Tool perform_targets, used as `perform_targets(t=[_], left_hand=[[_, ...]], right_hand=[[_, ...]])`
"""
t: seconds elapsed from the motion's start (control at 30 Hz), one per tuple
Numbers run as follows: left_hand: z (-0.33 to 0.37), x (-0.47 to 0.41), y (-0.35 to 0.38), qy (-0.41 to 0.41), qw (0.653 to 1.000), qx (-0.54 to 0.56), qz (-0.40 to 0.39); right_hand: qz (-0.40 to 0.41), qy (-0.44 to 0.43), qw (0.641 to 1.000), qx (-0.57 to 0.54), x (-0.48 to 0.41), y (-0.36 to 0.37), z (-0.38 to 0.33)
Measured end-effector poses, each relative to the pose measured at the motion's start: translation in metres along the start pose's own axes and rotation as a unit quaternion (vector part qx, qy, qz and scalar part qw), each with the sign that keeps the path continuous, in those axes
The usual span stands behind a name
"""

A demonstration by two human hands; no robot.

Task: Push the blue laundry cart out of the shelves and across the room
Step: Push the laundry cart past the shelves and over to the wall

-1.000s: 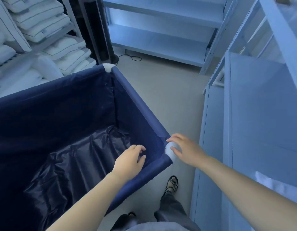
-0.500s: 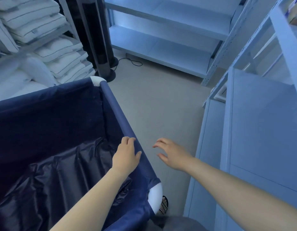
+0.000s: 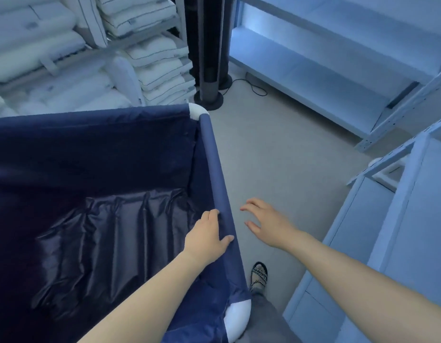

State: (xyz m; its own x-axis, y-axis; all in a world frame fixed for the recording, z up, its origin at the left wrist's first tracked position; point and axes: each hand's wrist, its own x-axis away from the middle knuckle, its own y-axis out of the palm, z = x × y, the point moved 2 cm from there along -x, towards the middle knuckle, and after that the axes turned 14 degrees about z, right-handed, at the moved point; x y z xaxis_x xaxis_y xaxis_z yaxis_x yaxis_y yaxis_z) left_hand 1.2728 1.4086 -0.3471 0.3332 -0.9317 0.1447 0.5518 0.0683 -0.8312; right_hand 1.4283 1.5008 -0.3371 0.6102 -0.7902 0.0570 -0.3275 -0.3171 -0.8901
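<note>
1. Two bare hands show: the left hand (image 3: 207, 237) grips the cart (image 3: 95, 184) rim, fingers (image 3: 212, 215) curled over it
2. Right hand (image 3: 266, 222) hovers open beside the rim, holding nothing
3. Cart stands left, before the pillow shelves (image 3: 90, 53)

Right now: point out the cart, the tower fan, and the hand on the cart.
blue laundry cart (image 3: 215, 169), head view, right top rail.
tower fan (image 3: 207, 45), head view, dark column.
left hand (image 3: 206, 237), head view, back of hand gripping the rail.
</note>
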Motion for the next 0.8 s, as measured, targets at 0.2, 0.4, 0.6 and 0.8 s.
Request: perform_targets(t=[0.2,0.4,0.6,0.8], left_hand=[[0.020,-0.026,0.004,-0.130,0.991,-0.009,0.007],[0.031,-0.021,0.013,-0.221,0.974,0.026,0.050],[0.036,-0.021,0.014,-0.242,0.968,0.014,0.064],[0.038,-0.017,0.022,-0.278,0.954,0.047,0.099]], right_hand=[[-0.059,-0.100,0.993,0.025,-0.061,-0.006,0.016],[-0.094,-0.219,0.970,0.044,-0.104,-0.012,0.021],[-0.086,-0.317,0.941,0.086,-0.113,-0.013,0.006],[-0.121,-0.370,0.915,0.102,-0.126,-0.014,0.000]])
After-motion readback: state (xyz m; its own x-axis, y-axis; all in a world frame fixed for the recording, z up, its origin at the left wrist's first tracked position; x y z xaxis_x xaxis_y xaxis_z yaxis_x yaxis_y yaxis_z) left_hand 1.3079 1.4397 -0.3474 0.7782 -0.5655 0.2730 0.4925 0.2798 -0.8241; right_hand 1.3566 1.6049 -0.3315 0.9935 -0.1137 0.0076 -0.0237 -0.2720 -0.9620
